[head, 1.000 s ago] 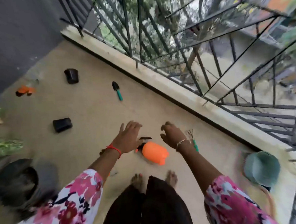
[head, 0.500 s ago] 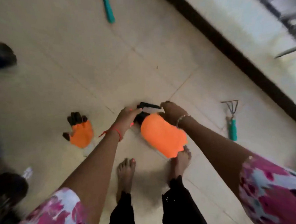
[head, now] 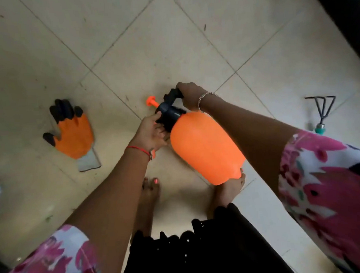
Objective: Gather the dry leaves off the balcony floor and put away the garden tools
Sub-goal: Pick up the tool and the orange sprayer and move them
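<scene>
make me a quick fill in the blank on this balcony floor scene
The right hand grips the black handle of the round plastic sprayer bottle, whose body is ____.
The left hand holds that bottle's ____ pump head.
The orange fabric garden glove with black fingertips lies to the person's ____.
The small metal hand rake with a teal handle lies to the person's ____.
Missing: orange; black; left; right.

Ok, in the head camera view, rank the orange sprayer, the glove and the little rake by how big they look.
1. orange sprayer
2. glove
3. rake, though the sleeve hides its handle end
</scene>
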A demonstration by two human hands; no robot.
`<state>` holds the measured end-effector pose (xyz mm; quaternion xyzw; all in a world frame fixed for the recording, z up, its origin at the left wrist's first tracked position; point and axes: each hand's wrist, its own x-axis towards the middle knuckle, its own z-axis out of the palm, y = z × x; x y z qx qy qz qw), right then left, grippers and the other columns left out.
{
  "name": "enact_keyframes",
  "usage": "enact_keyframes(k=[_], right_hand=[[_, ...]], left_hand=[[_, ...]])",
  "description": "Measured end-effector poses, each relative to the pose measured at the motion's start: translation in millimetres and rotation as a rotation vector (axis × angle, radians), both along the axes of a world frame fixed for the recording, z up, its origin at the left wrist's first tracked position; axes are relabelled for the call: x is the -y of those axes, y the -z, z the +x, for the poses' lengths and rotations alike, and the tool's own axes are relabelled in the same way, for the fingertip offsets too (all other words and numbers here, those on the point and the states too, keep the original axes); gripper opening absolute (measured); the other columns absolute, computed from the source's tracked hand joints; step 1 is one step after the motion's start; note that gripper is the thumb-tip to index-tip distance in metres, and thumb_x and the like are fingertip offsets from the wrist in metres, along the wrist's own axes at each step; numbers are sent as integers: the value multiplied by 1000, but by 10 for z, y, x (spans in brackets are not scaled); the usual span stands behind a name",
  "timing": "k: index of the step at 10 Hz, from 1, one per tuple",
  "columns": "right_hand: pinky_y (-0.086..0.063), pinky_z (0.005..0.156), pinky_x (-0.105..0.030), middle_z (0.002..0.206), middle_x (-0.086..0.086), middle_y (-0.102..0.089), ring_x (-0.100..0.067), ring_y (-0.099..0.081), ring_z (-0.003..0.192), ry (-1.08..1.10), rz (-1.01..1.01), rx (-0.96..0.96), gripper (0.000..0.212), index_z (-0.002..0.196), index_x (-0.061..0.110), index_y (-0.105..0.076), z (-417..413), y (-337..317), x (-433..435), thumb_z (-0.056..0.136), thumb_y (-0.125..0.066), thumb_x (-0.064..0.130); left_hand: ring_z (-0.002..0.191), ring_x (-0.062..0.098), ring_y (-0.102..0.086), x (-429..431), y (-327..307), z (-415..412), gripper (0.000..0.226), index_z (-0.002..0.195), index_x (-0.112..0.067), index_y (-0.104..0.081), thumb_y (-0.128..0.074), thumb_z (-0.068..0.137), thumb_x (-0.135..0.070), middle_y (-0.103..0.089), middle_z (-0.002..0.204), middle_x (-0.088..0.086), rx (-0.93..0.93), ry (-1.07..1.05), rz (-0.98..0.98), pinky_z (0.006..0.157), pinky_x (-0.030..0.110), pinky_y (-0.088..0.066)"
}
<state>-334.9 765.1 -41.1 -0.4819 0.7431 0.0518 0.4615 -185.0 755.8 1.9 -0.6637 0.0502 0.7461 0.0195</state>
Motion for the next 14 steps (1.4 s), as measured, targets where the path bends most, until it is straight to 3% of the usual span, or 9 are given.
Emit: enact_keyframes(k=[1,3,4,5,6,8,10,13,14], right_hand=[[-42,86,-37,124,-24,-49,-38,-51,111,75,-52,60,45,130,2,-41,-61,-305,-180,85,-43,-5],[-33,71,-30,110,-25,-58,-36,-53,105,349,-153,151,39,121,1,-49,-320,-1270,-798,82,-49,-2],[-31,67,-29,102,-25,-60,-38,-55,99,487,-153,153,36,115,2,-51,-408,-1676,-1313,79,-49,-4],[-26,64,-26,104,-27,-59,-38,-54,99,615,-155,138,42,120,2,-48,-423,-1933,-1799,79,-47,-7],[-28,66,-25,106,-24,-60,-36,-55,98,808,-200,100,42,119,3,-49,-485,-2150,-2296,78,-49,-6],[-41,76,-35,111,-18,-60,-35,-54,104,996,-109,-84,34,110,7,-53,-660,-2374,-3144,86,-60,30],[-40,82,-37,107,-21,-59,-38,-55,101,1113,-226,-187,29,110,3,-59,-1057,-2440,-4004,81,-59,6],[-42,85,-33,108,-15,-38,-33,-54,91,1177,-223,-210,28,106,2,-65,-2102,-2480,-5110,78,-65,1],[-41,85,-33,110,-17,-38,-33,-54,94,1154,-190,-247,28,106,3,-65,-2534,-2473,-5486,79,-67,5]], left_hand=[[106,25,-59,-86,-203,-110,39,128,-1,-50,-43,100,-27,-57,125,15,3,-43,-69,90,32,-46],[128,23,-46,-253,-869,-537,58,136,-2,-45,-28,101,-45,-57,129,11,-26,10,-219,66,16,-48],[128,15,-46,-413,-1365,-881,45,123,-12,-56,-26,102,-39,-66,114,4,-56,211,-197,87,17,-45],[96,1,-64,-696,-1666,-1193,36,112,2,-60,-25,103,-3,-63,105,11,-96,336,-191,59,0,-41],[47,-2,-60,-1051,-1805,-1465,62,56,-12,-71,-32,101,-1,-67,54,-3,-167,499,-232,41,5,-39],[37,-7,-53,-1887,-2039,-1879,29,83,-22,-42,-34,99,0,-57,43,-14,-224,828,-355,38,6,-38],[102,16,-43,-2756,-2214,-2460,27,125,-6,-48,-41,101,-17,-48,135,12,-215,814,-247,79,19,-48],[69,11,-57,-3729,-2008,-3432,23,74,-11,-48,-51,94,-1,-54,76,4,-169,701,-252,79,24,-54],[44,5,-60,-4045,-1896,-3796,19,77,-7,-48,-48,95,1,-63,55,2,-211,656,-140,49,16,-53]])
